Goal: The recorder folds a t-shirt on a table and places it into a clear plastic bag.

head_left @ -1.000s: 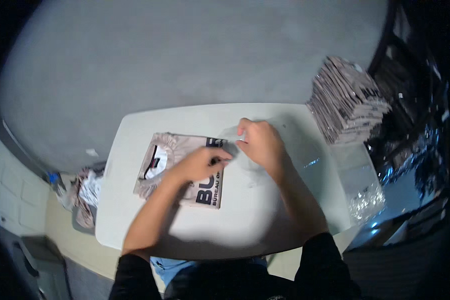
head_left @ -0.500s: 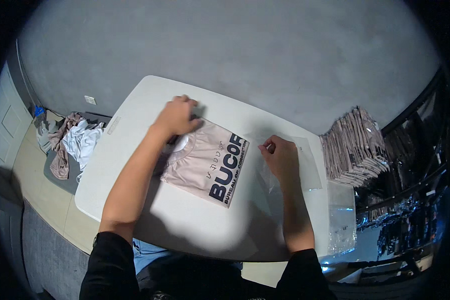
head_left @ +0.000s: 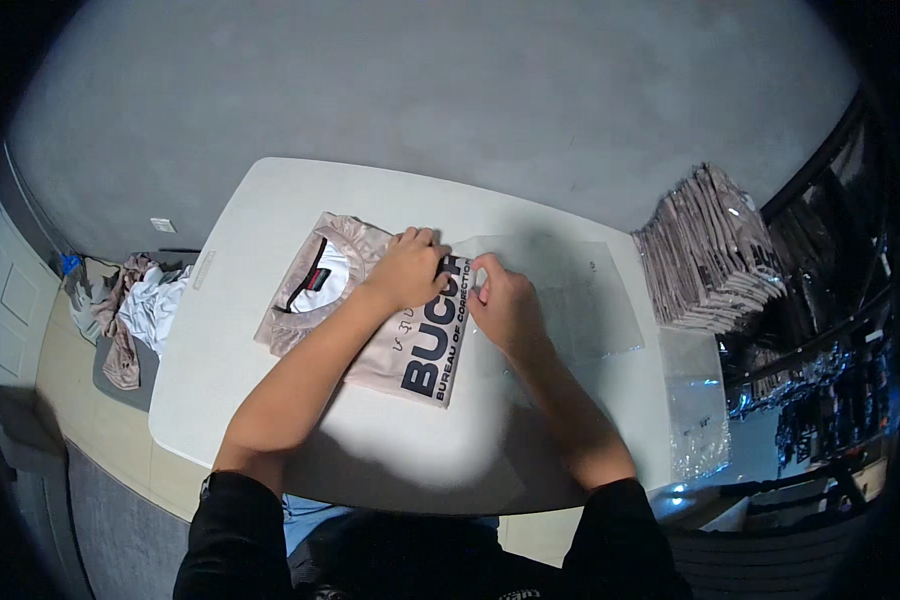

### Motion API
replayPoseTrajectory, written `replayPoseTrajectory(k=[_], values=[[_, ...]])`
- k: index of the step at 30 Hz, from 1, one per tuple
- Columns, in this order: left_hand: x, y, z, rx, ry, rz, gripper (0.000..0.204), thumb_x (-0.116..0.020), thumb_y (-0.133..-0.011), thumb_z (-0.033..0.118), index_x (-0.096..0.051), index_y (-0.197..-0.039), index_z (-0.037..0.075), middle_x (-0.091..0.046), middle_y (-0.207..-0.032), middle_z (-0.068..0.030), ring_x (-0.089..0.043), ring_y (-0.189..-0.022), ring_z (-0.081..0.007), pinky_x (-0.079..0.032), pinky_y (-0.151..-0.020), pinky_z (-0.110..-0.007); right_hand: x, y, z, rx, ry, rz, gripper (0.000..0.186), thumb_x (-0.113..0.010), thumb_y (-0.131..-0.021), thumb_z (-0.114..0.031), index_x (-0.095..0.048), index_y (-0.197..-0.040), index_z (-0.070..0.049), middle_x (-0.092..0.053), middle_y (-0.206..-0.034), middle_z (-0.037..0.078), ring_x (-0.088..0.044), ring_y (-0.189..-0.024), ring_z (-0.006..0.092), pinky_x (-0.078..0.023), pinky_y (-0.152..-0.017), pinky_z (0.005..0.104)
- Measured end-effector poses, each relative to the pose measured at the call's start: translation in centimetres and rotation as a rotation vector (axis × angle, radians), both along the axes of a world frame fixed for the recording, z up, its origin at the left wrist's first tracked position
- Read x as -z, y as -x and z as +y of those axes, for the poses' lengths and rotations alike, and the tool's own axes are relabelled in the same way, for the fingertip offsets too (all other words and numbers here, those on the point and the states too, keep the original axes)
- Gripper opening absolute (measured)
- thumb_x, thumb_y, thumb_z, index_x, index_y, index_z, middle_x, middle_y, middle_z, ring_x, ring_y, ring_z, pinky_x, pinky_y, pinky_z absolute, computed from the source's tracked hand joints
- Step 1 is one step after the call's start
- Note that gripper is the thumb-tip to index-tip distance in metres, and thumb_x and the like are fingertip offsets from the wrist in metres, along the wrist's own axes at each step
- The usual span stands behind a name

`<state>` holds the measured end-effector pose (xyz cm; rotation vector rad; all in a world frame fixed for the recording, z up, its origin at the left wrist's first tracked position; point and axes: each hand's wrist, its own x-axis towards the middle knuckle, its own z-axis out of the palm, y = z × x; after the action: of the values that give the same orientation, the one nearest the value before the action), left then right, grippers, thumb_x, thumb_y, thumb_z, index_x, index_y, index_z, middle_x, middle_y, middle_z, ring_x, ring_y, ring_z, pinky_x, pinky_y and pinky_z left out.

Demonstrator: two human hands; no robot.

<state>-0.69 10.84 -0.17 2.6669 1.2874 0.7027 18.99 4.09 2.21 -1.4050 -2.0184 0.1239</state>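
A folded pale pink T-shirt [head_left: 378,352] with dark lettering lies on the white table, its collar and white inside facing left. My left hand [head_left: 410,272] rests across the upper middle of it, fingers bent and pressed down on the fabric. At the shirt's right edge is my right hand [head_left: 505,300], thumb and forefinger brought together at the near side of a clear plastic bag [head_left: 585,285]. The bag lies flat and reaches right from the shirt. Exactly what the right fingertips pinch is small and partly hidden.
Bagged folded shirts stand in a tall stack [head_left: 705,260] at the table's right end, with more clear bags [head_left: 698,400] in front. Loose clothes [head_left: 150,300] are heaped on a seat to the left. A grey wall [head_left: 450,90] runs behind the white table [head_left: 240,250].
My left hand has moved right from the collar onto the shirt's middle, uncovering the neck opening. The right hand has come left to the shirt's edge. The view has shifted slightly.
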Motion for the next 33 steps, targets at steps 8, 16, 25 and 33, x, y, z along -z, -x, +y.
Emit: replayPoseTrajectory(k=[8,16,25,33], values=[[-1.2,0.7,1.3,-0.02,0.106,-0.032,0.049,-0.076,-0.079,0.028,-0.072,-0.119,0.001,-0.066,-0.121,-0.0251,-0.06,-0.118,-0.0426,-0.047,-0.102,-0.052,-0.1,0.6,-0.2,-0.035,0.002,0.033,0.035,-0.075,-0.08,-0.002,-0.06,-0.112,-0.009,-0.061,-0.067,0.009,-0.065,-0.061,0.0306,-0.052,-0.06,0.0426],[0.0,1.4,2.5,0.129,0.242,-0.227,0.032,-0.075,-0.083,0.022,-0.076,-0.107,0.001,-0.073,-0.107,-0.0229,-0.064,-0.108,-0.0423,-0.05,-0.098,-0.049,-0.3,1.7,-1.1,-0.088,0.013,0.08,0.033,-0.074,-0.083,-0.002,-0.06,-0.112,-0.008,-0.059,-0.066,0.009,-0.064,-0.06,0.0299,-0.051,-0.059,0.0421],[0.4,1.0,1.7,-0.134,0.05,-0.205,0.034,-0.077,-0.087,0.025,-0.075,-0.113,0.004,-0.069,-0.102,-0.02,-0.06,-0.108,-0.0416,-0.046,-0.098,-0.051,-0.3,3.4,-2.5,-0.223,0.15,0.156,0.035,-0.072,-0.082,0.002,-0.06,-0.114,-0.006,-0.058,-0.065,0.01,-0.062,-0.059,0.0279,-0.05,-0.06,0.041],[-5.7,2.6,-6.5,-0.024,-0.047,-0.229,0.045,-0.081,-0.079,0.019,-0.069,-0.12,0.006,-0.059,-0.122,-0.0202,-0.053,-0.119,-0.0409,-0.044,-0.105,-0.048,-0.8,1.6,-1.4,-0.225,0.249,0.285,0.038,-0.071,-0.083,0.0,-0.055,-0.117,-0.005,-0.066,-0.073,0.017,-0.07,-0.072,0.0387,-0.053,-0.065,0.048]])
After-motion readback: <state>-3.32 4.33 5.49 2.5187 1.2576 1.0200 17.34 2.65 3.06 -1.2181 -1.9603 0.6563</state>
